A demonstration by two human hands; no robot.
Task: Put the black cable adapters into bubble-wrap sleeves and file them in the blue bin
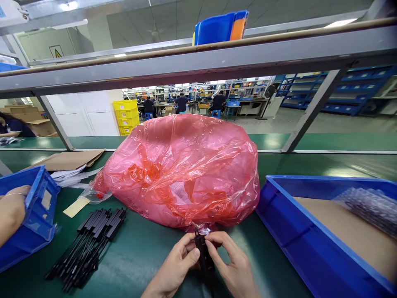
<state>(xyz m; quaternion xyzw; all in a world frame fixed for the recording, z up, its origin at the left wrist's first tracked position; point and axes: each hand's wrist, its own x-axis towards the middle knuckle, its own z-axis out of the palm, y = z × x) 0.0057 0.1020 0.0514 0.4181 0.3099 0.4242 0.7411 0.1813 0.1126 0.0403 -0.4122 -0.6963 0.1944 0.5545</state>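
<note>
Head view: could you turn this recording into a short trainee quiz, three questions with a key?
1. True or false: the wearer's left hand and right hand are both on the same black device.
2. What lies inside the blue bin at the picture's right? A) yellow crates B) bubble wrap C) pink bag
3. Fill in: the pile of black pieces lies to the ____ of the wearer's hands.

Key: 1 true; 2 B; 3 left.
</note>
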